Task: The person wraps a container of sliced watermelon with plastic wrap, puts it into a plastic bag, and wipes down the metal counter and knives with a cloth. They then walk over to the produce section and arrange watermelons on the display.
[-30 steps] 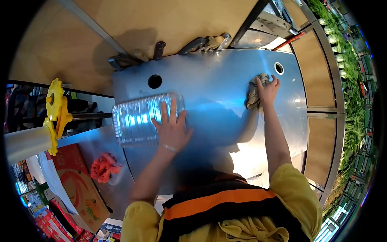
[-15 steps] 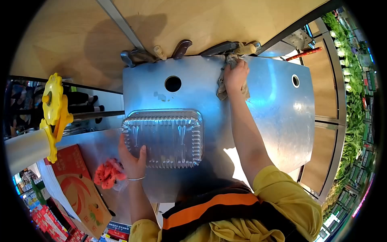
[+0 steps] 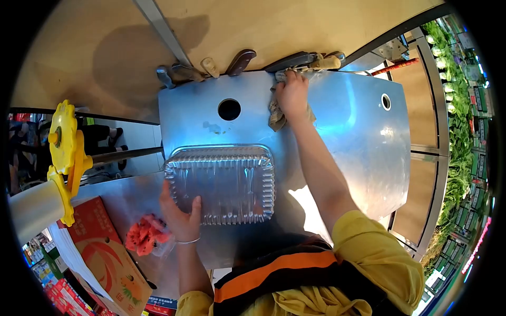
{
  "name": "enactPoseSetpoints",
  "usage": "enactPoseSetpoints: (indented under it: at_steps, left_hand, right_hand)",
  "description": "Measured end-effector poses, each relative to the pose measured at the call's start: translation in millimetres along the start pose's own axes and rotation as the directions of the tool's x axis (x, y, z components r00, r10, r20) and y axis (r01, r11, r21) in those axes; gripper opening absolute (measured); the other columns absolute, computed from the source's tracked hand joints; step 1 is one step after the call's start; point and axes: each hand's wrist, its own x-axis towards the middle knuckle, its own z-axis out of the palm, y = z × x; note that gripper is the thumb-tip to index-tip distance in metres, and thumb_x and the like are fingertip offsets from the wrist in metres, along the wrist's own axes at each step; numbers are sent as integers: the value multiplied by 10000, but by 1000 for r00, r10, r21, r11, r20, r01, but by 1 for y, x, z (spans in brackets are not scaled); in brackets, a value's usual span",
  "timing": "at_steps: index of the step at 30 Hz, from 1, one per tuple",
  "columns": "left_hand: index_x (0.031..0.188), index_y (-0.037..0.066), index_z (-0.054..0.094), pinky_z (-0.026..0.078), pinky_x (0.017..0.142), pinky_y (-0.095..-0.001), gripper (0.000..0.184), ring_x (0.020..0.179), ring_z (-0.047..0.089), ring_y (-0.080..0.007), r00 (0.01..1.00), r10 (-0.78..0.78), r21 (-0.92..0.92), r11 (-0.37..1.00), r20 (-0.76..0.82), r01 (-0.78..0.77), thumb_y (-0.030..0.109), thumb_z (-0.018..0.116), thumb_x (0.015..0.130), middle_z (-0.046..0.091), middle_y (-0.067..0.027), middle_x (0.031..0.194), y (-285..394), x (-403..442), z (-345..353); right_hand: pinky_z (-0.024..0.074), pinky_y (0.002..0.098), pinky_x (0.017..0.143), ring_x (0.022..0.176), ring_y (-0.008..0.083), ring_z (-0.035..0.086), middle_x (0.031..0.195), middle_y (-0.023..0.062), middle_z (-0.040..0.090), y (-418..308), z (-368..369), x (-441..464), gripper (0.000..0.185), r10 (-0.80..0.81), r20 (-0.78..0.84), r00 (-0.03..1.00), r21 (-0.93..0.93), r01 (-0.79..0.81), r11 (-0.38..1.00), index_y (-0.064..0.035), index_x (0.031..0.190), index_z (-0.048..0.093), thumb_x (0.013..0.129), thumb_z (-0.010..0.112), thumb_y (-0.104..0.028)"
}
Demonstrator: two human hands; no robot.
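Observation:
My left hand (image 3: 182,220) grips the left edge of a clear plastic container (image 3: 221,184) with ribbed sides, thumb over its front left part. The container is above or on the steel counter (image 3: 363,152); I cannot tell if it touches. Bunched in my right hand (image 3: 293,99) is a grey-brown cloth (image 3: 277,118), pressed against the counter near its back edge, just in front of a black knife handle (image 3: 290,61). Some wet smears (image 3: 213,128) show to the left of the cloth. Red watermelon pieces (image 3: 145,236) in a thin clear bag lie left of my left hand.
Several knife handles, one dark brown (image 3: 242,61), stand along the back edge. The counter has a large round hole (image 3: 229,109) and a smaller one (image 3: 386,101). A red cardboard box (image 3: 103,247) and a yellow-knobbed fixture (image 3: 64,137) are at left. Vegetable shelves (image 3: 457,152) stand far right.
My right hand has slid left along the back of the counter with the cloth. My left hand and the container have shifted slightly right. The view has moved a little.

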Motion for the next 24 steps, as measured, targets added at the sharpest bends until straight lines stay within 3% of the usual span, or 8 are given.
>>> enactPoseSetpoints:
  at_steps: [1, 3, 6, 10, 12, 18, 21, 24]
  left_hand:
    - [1327, -39, 332, 328, 990, -382, 712, 1168, 429, -321, 1000, -18, -27, 999, 8, 18, 196, 675, 749, 420, -199, 1283, 0, 1, 0]
    - [1325, -38, 335, 327, 991, -383, 711, 1166, 430, -317, 999, -40, -68, 997, 6, 41, 192, 679, 747, 422, -198, 1279, 3, 2, -1]
    - [1322, -35, 339, 363, 961, -368, 716, 1135, 450, -293, 995, -85, -78, 993, 57, 89, 180, 694, 738, 438, -182, 1244, 0, 2, -6]
    - [1274, -39, 392, 403, 879, -380, 712, 991, 501, -291, 982, -156, -219, 960, 110, 177, 226, 731, 706, 486, -165, 1064, -11, -4, -6]
    - [1270, -39, 398, 410, 866, -375, 708, 967, 505, -279, 979, -139, -200, 965, 149, 167, 236, 732, 710, 482, -156, 1040, -12, -8, -6]
    - [1282, -36, 396, 427, 855, -350, 739, 992, 506, -258, 962, -177, -249, 941, 209, 228, 332, 720, 730, 459, -150, 1092, -22, -11, -1]
    - [1309, -30, 379, 426, 881, -333, 769, 1050, 496, -238, 947, -144, -337, 910, 287, 241, 353, 717, 734, 429, -140, 1167, -42, -17, 7]
    - [1334, -16, 360, 399, 934, -331, 763, 1117, 466, -227, 918, -193, -477, 806, 346, 350, 325, 710, 749, 391, -126, 1234, -40, -23, 7]
  right_hand:
    - [393, 403, 897, 970, 353, 513, 1008, 206, 585, 4, -6, -2, 293, -3, -3, 1000, -7, 3, 1000, 42, 951, 580, 675, 579, -55]
    - [410, 416, 878, 958, 337, 525, 1008, 189, 590, 16, -17, -10, 291, -291, 112, 950, 219, 262, 940, 25, 952, 581, 674, 591, -61]
    - [417, 418, 871, 966, 349, 517, 1018, 180, 589, 36, -12, -18, 306, -290, -3, 957, 264, 280, 923, 8, 973, 578, 682, 608, -82]
    - [390, 416, 905, 1010, 376, 477, 1038, 206, 573, 15, 2, -9, 350, 28, -137, 990, -2, -29, 1000, 36, 995, 558, 698, 616, -141]
    - [376, 416, 921, 1039, 377, 454, 1094, 209, 554, -13, 5, -20, 381, -123, -111, 986, -101, 112, 989, 35, 1006, 561, 671, 619, -138]
    - [369, 428, 923, 1048, 382, 453, 1141, 194, 537, -6, 1, -29, 379, -290, 47, 956, 214, 274, 938, 39, 1045, 550, 692, 595, -90]
    - [359, 434, 936, 1070, 392, 433, 1128, 238, 535, -34, 23, -27, 422, -107, -163, 981, 19, 112, 994, 74, 1064, 549, 666, 589, -61]
    - [355, 442, 938, 1073, 393, 430, 1138, 269, 511, -62, 29, -23, 444, -159, -105, 982, -207, 135, 969, 91, 1076, 533, 661, 593, -56]
